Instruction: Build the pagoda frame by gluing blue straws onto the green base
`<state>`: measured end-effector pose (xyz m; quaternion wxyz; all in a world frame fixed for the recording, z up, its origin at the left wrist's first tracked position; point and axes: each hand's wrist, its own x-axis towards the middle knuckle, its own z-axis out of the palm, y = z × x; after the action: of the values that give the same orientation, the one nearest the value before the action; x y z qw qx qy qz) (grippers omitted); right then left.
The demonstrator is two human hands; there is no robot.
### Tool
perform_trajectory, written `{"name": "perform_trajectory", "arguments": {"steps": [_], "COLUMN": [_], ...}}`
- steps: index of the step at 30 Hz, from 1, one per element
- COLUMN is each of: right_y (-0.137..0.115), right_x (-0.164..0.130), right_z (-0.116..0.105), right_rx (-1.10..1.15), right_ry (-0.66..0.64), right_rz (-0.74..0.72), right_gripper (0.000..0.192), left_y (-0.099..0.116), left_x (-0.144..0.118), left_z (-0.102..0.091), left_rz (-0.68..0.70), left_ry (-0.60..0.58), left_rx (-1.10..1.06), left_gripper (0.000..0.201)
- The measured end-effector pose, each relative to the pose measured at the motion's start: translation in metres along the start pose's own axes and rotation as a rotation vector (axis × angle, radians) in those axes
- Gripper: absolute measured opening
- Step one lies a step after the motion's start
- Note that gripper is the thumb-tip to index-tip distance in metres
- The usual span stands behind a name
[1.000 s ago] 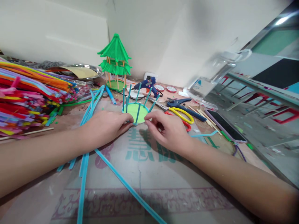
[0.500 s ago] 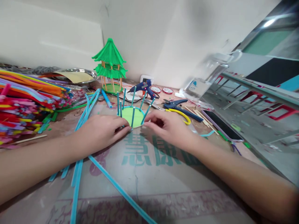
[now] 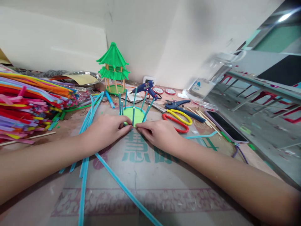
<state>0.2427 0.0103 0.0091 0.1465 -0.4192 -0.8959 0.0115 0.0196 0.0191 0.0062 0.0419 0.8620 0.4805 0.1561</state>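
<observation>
A round light-green base [image 3: 128, 113] with a fuzzy blue pipe cleaner edging [image 3: 145, 118] lies on the plastic-covered table. Several blue posts [image 3: 133, 116] stand upright around its rim. At its near edge my left hand [image 3: 109, 127] is closed, thumb and index finger pinching the rim beside the front post. Close to it, my right hand [image 3: 160, 131] pinches the same near rim, the two sets of fingertips almost meeting. Exactly what lies between the fingertips is hidden. Long light-blue pipe cleaners [image 3: 128, 190] run under and beside my left forearm.
Behind stands a green two-tiered pavilion model [image 3: 113, 67], near a blue glue gun [image 3: 147, 88]. Red-and-yellow-handled scissors [image 3: 176, 126], blue pliers [image 3: 185, 110], wooden sticks [image 3: 207, 121] and a phone [image 3: 225, 127] lie right. Colourful pipe cleaners [image 3: 30, 106] pile left; a clear jug [image 3: 204, 81] stands back right.
My right hand has slid left along the near rim, up close to my left hand. The red scissor handle is now uncovered. The whole view has shifted slightly.
</observation>
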Motion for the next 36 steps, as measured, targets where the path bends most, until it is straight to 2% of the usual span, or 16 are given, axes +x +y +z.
{"name": "perform_trajectory", "arguments": {"steps": [7,20,26,30,33,36], "right_y": [-0.001,0.001,0.000,-0.001,0.000,0.003], "right_x": [0.001,0.003,0.001,0.001,0.001,0.000], "right_z": [-0.002,0.004,0.002,0.000,0.001,0.005], "right_rx": [0.007,-0.026,-0.035,-0.020,-0.013,-0.007], "right_ry": [-0.028,0.003,-0.003,-0.024,-0.012,0.024], "right_rz": [0.016,-0.008,0.007,0.017,-0.001,-0.033], "right_gripper": [0.029,0.030,0.030,0.031,0.031,0.029], "left_y": [0.003,0.004,0.007,0.005,-0.001,-0.010], "left_x": [-0.001,0.001,-0.008,-0.014,-0.015,-0.014], "left_z": [0.000,0.003,-0.005,-0.015,-0.015,-0.009], "left_rz": [-0.025,-0.012,0.026,0.085,0.145,0.187], "left_ry": [-0.019,-0.011,0.041,0.101,0.150,0.143], "left_rx": [0.055,0.086,0.089,0.152,0.184,0.164], "left_gripper": [0.033,0.031,0.025,0.036,0.044,0.038]}}
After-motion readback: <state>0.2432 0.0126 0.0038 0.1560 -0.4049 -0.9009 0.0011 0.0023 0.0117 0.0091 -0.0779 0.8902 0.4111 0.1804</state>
